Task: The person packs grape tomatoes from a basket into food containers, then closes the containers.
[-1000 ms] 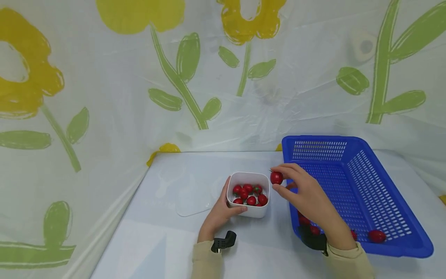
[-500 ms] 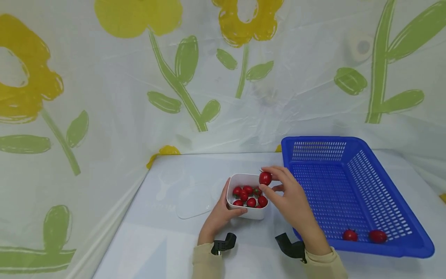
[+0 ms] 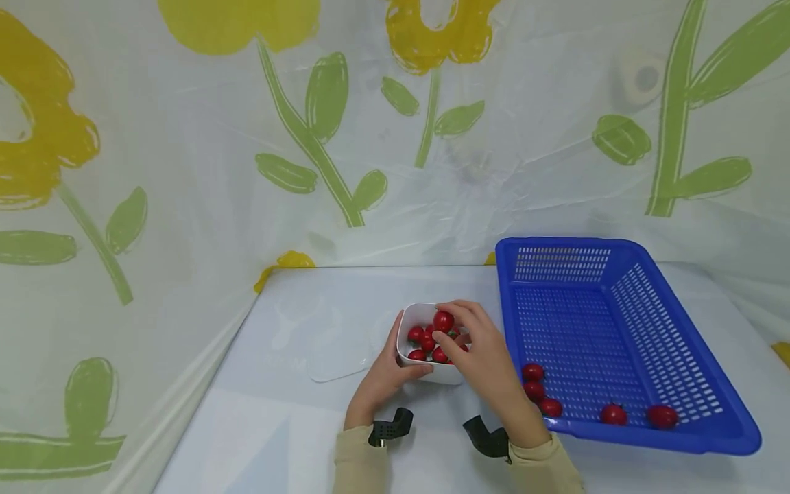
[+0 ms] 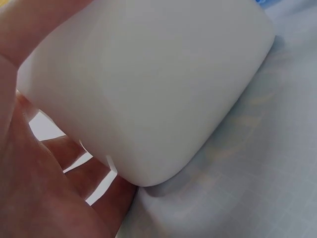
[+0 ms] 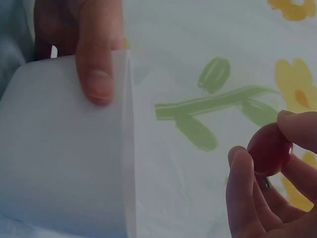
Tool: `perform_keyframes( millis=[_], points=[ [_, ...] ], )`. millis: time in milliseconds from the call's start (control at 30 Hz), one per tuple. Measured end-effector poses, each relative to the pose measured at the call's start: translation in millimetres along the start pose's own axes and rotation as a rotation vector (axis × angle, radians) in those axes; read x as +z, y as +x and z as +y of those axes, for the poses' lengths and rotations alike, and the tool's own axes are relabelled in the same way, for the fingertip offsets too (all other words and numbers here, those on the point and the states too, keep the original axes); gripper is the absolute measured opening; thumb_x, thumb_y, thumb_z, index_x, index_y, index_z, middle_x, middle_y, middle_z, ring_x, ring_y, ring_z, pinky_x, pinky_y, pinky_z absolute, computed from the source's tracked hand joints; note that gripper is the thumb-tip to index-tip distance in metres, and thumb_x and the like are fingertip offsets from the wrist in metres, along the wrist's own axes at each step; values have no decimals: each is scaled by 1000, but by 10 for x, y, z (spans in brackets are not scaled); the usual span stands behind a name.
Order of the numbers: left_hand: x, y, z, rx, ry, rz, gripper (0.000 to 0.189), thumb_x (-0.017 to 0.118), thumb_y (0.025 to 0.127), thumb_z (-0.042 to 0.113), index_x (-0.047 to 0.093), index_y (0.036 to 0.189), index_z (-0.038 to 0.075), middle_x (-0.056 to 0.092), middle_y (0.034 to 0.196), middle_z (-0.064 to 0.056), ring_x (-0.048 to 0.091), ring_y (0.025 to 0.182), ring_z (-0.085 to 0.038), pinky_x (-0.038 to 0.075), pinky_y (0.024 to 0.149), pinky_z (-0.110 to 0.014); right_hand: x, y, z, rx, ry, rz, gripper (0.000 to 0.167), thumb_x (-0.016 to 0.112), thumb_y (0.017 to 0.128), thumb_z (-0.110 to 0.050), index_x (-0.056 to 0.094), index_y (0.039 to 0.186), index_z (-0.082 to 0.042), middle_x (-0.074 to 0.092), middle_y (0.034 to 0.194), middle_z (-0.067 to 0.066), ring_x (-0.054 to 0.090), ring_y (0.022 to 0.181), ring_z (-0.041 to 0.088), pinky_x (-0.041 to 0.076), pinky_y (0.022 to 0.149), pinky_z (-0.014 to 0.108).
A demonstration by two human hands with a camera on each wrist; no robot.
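Red tomato (image 3: 443,321) pinched in the grip of the right hand (image 3: 480,348), held over the white container (image 3: 443,375); container held at its left by the grip of the left hand (image 3: 384,377), thumb pressed to the outer wall. Risk noted: smooth fruit could be squeezed out of the fingertips if pinched too hard, or bounced off the heaped tomatoes (image 3: 428,341) inside if released high

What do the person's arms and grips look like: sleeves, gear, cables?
Left sleeve and right sleeve: plain beige, ending near the wrists. Bent black devices on both: left device, right device. Left grip and right grip wear no gloves. No cables visible.
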State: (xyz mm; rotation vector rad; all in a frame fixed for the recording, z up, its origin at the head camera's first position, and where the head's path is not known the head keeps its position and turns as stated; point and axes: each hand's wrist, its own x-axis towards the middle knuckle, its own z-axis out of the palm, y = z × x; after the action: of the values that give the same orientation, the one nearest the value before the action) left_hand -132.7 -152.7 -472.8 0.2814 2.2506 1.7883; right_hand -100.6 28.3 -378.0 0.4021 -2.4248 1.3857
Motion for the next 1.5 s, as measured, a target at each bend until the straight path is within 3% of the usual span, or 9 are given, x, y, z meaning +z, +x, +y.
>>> perform_keyframes(
  millis=[300,500,733,1000,1500],
  points=[
    [-6,-107,274,-8,-15,-30,94,72,74,22,8,144,30,27,140,-5,30,124,-28,41,89,-41,127,-27,64,10,-92,2,40,67,80,-16,57,119,-16,47,118,1,53,74,17,49,60,29],
    [12,-100,296,2,-28,-33,94,71,75,19,8,144,28,26,141,-6,31,123,-29,41,89,-39,138,-29,92,40,-134,18,40,68,79,-17,57,118,-18,48,116,-1,54,95,15,50,72,30],
    [-6,-69,206,1,-24,-7,94,73,74,21,10,143,31,28,140,-5,32,122,-28,42,88,-40,152,-19,112,78,-157,13,41,68,79,-15,57,118,-15,48,118,3,54,99,18,50,74,34],
    [5,26,-6,2,38,45,96,75,69,38,10,139,45,29,139,7,33,122,-20,42,88,-41,163,-4,118,152,-201,-33,41,68,79,-18,58,118,-16,49,122,3,55,101,20,49,76,38],
    [-6,51,-47,10,40,49,98,75,69,38,6,138,46,24,141,10,32,122,-16,36,92,-41,261,-31,166,144,-325,-87,39,68,78,-17,59,116,-15,50,114,2,57,87,17,50,70,34]
  ],
)
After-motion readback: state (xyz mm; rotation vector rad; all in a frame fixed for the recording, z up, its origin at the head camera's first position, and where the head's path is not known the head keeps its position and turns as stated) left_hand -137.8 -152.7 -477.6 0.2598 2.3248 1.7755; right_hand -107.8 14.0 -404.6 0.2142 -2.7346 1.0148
